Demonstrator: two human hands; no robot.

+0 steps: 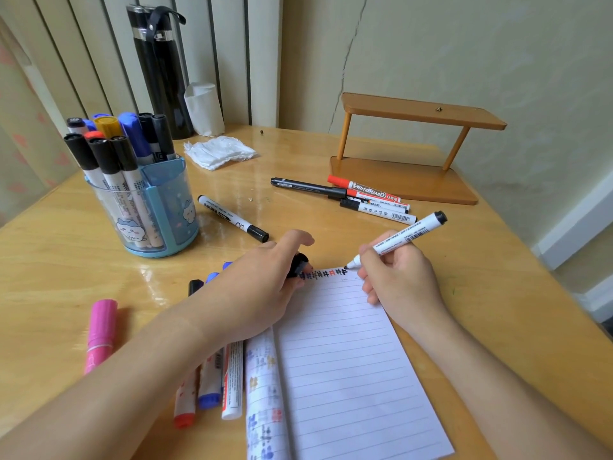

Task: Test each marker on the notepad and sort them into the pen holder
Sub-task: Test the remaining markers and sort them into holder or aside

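A lined notepad (348, 360) lies open at the table's front, with a row of coloured test marks along its top line. My right hand (394, 273) grips an uncapped white marker (403, 240), its black tip touching the paper at the right end of those marks. My left hand (258, 287) rests on the notepad's top left corner and holds a black cap (298, 263) in its fingers. A blue pen holder (152, 207) at the left holds several markers. Loose markers (368, 199) lie at the back, and one black-capped marker (232, 218) lies beside the holder.
Under my left forearm lie several markers (212, 386), and a pink marker (99, 333) sits further left. A wooden shelf (408, 151) stands at the back right. A black flask (159, 68), a tissue pack (204, 107) and a crumpled tissue (219, 151) sit at the back.
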